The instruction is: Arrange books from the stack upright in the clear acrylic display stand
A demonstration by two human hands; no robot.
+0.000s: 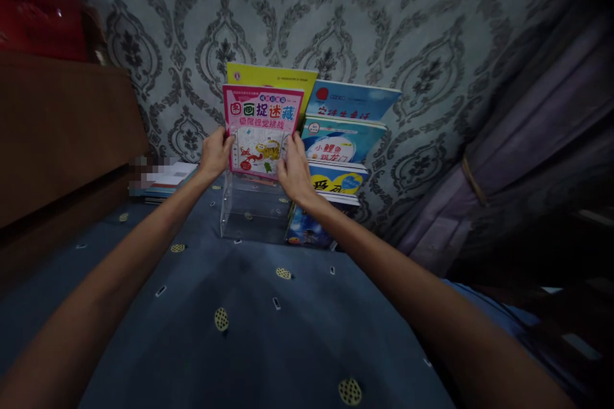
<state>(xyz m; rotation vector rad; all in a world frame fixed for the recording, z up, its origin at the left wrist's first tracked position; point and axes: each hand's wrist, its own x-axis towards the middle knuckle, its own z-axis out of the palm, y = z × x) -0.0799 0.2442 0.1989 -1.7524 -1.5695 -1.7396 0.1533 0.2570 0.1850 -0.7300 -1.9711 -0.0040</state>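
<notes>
A pink picture book (261, 131) is held upright by its two side edges, my left hand (217, 152) closed on one edge and my right hand (295, 169) closed on the other. It is at a clear acrylic book rack (252, 214), in front of a yellow book (268, 75) that shows above it. On the rack's right side several books stand in steps: a light blue one (355, 101) at the back, a teal one (345, 137), a blue and yellow one (338, 180), and a dark blue one (309, 228) lowest in front.
Left of the rack, a stack of books (167, 182) lies against the patterned wall (297, 19). A brown wooden cabinet (67, 134) with a red bag (38, 9) on it stands at the left. A tied purple curtain (446, 204) hangs at the right. Dark blue patterned cloth (249, 332) covers the surface.
</notes>
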